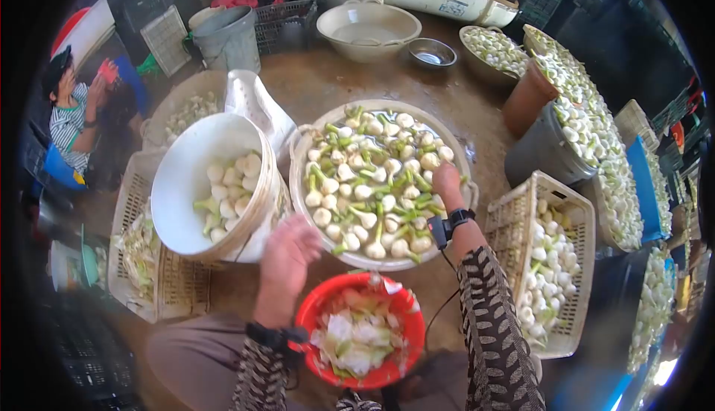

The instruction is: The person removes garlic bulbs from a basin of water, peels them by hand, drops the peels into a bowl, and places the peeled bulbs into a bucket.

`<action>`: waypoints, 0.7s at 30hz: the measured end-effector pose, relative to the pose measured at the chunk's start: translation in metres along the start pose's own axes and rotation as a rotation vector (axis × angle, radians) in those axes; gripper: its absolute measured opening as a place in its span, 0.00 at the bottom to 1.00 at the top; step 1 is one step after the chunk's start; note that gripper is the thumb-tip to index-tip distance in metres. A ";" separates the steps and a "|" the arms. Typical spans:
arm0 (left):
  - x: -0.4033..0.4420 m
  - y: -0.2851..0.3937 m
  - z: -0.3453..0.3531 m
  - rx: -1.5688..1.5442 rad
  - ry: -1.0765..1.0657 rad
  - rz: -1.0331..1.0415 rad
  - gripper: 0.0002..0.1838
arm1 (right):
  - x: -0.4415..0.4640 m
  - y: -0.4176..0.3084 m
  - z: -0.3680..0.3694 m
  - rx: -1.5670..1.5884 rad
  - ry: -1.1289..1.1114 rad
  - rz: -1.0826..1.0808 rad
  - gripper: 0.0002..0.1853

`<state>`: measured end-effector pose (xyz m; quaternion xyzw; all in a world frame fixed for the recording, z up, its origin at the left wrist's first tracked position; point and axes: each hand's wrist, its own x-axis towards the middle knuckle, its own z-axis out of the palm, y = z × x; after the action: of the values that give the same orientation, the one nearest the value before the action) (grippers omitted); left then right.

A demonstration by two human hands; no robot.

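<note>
A round pale basin (299,201) full of white garlic bulbs (370,180) with green stems stands in front of me. At its right side, my right hand (447,182) reaches down among the bulbs; its fingers are hidden behind the hand. My left hand (289,253) hovers left of the basin's near rim, somewhat blurred, its fingers loosely apart with nothing visible in them. Between my knees sits a red basin (307,314) holding peeled skins and stem scraps (357,340). To the left, a tilted white bucket (175,188) contains trimmed bulbs (231,191).
A plastic crate (577,336) of bulbs stands at right, another crate (134,292) with scraps at left. Behind are a grey bucket (227,39), a wide basin (365,27) and a metal bowl (432,53). Heaped bulbs (596,135) line the right. A person (74,113) sits far left.
</note>
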<state>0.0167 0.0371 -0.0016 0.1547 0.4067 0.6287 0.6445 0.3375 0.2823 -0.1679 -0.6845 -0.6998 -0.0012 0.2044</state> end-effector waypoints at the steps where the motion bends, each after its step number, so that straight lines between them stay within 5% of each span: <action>1: 0.002 -0.016 0.001 0.106 0.000 -0.016 0.11 | 0.010 0.009 0.024 -0.009 0.009 0.019 0.08; 5: 0.014 -0.050 0.002 0.263 0.055 -0.075 0.13 | 0.000 0.004 0.068 -0.335 -0.003 -0.094 0.08; 7: 0.020 -0.059 0.001 0.311 -0.001 -0.110 0.13 | 0.002 0.025 0.083 -0.131 -0.211 -0.244 0.08; 9: 0.021 -0.063 0.006 0.346 -0.026 -0.159 0.14 | 0.027 0.037 0.109 -0.328 -0.413 -0.506 0.09; 11: 0.024 -0.066 0.004 0.364 -0.068 -0.156 0.15 | 0.007 0.005 0.058 -0.081 -0.196 -0.154 0.10; 14: 0.029 -0.074 0.008 0.297 -0.062 -0.177 0.17 | -0.014 -0.004 0.007 0.168 -0.027 -0.187 0.13; 18: 0.033 -0.110 0.020 0.179 -0.053 -0.358 0.34 | -0.091 -0.059 -0.090 0.906 -0.539 -0.059 0.08; 20: 0.025 -0.119 0.021 0.015 -0.167 -0.356 0.29 | -0.137 -0.093 -0.127 1.011 -0.681 -0.067 0.06; 21: 0.012 -0.111 0.025 -0.067 -0.200 -0.372 0.22 | -0.156 -0.118 -0.167 0.800 -0.656 -0.228 0.06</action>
<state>0.1092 0.0380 -0.0691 0.1171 0.3410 0.4937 0.7914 0.2685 0.0789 -0.0270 -0.4370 -0.7428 0.4578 0.2184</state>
